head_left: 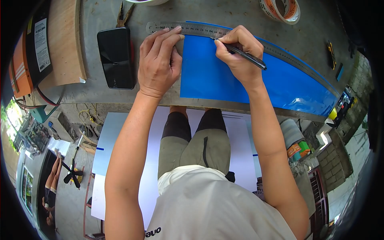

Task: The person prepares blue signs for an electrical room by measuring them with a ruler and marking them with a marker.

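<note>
A long metal ruler [196,30] lies along the far edge of a blue sheet [216,76] on the workbench. My left hand [160,60] rests its outstretched fingertips on the ruler's left end, pressing down from above without wrapping round it. In my right hand [244,56] is a black pen [250,59], pinched between thumb and fingers. The pen's tip meets the sheet close to the ruler's near edge. Light glares off the sheet's right end, where it looks slightly wavy.
Left of my hands lie a black phone [115,58], pliers [124,15] and a wooden board [64,44]. A tape roll [280,10] sits at the back, with a yellow utility knife [331,55] to the right. The grey bench edge [140,98] runs before me; a person's legs [55,172] show far left.
</note>
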### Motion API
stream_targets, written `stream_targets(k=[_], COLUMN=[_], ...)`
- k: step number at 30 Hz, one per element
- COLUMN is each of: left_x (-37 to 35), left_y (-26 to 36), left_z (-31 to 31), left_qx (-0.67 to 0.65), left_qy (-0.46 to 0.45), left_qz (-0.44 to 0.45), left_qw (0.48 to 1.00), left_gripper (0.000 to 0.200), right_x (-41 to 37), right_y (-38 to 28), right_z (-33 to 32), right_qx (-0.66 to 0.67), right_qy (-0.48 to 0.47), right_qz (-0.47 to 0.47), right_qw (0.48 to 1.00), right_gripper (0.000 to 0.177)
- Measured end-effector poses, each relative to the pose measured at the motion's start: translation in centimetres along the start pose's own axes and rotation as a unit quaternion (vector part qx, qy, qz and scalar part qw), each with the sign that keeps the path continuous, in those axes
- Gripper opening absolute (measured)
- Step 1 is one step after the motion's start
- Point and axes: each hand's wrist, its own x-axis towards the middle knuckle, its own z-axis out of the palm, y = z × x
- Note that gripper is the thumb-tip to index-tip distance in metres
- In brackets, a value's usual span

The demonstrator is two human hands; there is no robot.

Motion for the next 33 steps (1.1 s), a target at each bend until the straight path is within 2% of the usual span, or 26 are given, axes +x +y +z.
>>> stream_targets(k=[6,8,12,27,29,33], left_x=[0.0,0.0,0.0,0.0,0.0,-0.1], left_y=[0.0,0.1,0.1,0.1,0.1,0.0], left_z=[0.0,0.0,-0.2,0.0,-0.1,0.0], left_qx=[-0.002,-0.002,-0.001,0.002,0.005,0.001], left_qy=[-0.001,-0.003,-0.003,0.003,0.004,0.004], left_qz=[-0.002,-0.004,-0.002,-0.001,-0.002,-0.006], left_qw=[1.000,1.000,1.000,1.000,1.000,1.000], left_gripper=[0.037,0.037,0.036,0.035,0.035,0.034], right_x=[0.0,-0.1,-0.1,0.1,0.2,0.6], right_y=[-0.1,0.0,0.2,-0.3,-0.7,-1.8], right_z=[-0.1,-0.2,-0.7,-0.4,0.0,1.2], right_qx=[-0.001,0.076,0.117,0.096,0.038,0.053], right_qy=[-0.011,-0.003,-0.007,-0.015,-0.016,-0.014], right_qz=[0.008,0.072,0.107,0.095,0.040,0.016], right_qw=[1.000,0.995,0.987,0.991,0.998,0.998], right_gripper=[0.017,0.016,0.015,0.016,0.017,0.017])
